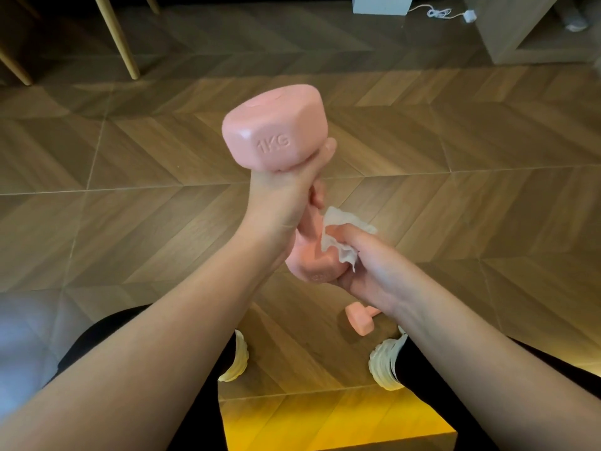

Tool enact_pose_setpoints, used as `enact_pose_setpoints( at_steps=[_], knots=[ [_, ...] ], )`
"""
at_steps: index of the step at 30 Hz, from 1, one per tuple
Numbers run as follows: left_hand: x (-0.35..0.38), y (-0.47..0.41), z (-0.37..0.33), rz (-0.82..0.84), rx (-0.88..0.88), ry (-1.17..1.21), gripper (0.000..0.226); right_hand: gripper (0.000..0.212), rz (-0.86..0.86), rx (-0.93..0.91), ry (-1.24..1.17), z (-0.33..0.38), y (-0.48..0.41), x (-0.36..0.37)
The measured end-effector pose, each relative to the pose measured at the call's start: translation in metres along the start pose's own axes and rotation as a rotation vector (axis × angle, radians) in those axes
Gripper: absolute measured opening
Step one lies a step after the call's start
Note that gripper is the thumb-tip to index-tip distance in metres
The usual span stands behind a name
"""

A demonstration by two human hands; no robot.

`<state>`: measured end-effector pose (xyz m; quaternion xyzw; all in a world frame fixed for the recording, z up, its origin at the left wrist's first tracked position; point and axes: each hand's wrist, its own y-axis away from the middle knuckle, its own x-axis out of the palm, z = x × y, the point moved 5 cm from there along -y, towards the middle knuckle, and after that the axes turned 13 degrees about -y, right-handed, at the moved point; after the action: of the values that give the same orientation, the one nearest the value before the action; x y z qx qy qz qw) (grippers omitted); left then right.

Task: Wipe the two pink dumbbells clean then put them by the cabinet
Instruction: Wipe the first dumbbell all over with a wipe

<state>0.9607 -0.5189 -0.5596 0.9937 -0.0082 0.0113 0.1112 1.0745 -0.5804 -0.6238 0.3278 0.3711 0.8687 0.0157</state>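
My left hand [283, 196] grips the handle of a pink dumbbell [276, 128], held upright in front of me; its top head reads "1KG". My right hand [367, 265] holds a crumpled white wipe [341, 236] pressed against the dumbbell's lower head, which it cups from the right. The second pink dumbbell [359, 319] lies on the wooden floor between my feet, partly hidden behind my right forearm. A light wooden cabinet [507, 30] stands at the far right.
Herringbone wooden floor [130, 190] all around. Wooden furniture legs [120, 37] stand at the far left. A white box [382, 4] and a white cable with plug [448, 13] lie at the back. My knees and white shoes [387, 359] are below.
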Motion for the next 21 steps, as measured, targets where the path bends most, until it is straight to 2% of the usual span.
enact_pose_setpoints(
  at_steps=[5,9,11,14,18,21],
  knots=[
    [0.017,0.003,0.003,0.136,0.008,-0.091,0.04,0.034,-0.078,-0.034,0.043,-0.009,-0.005,0.001],
    [0.022,0.003,0.003,0.137,0.056,-0.122,0.027,0.028,-0.156,0.002,0.011,-0.012,-0.002,-0.006],
    [0.02,0.003,0.004,0.134,0.012,-0.105,0.019,0.023,-0.158,0.018,-0.069,-0.01,0.003,-0.005],
    [0.015,-0.002,0.008,0.087,-0.081,-0.073,0.019,0.027,-0.109,0.048,-0.173,-0.009,0.012,0.002],
    [0.011,-0.006,0.007,0.064,-0.133,0.029,0.033,0.033,-0.097,0.042,-0.102,-0.01,0.015,0.01],
    [0.014,-0.006,0.005,0.185,-0.116,0.054,0.04,0.032,-0.126,0.038,-0.055,-0.008,0.012,0.014]
  ],
)
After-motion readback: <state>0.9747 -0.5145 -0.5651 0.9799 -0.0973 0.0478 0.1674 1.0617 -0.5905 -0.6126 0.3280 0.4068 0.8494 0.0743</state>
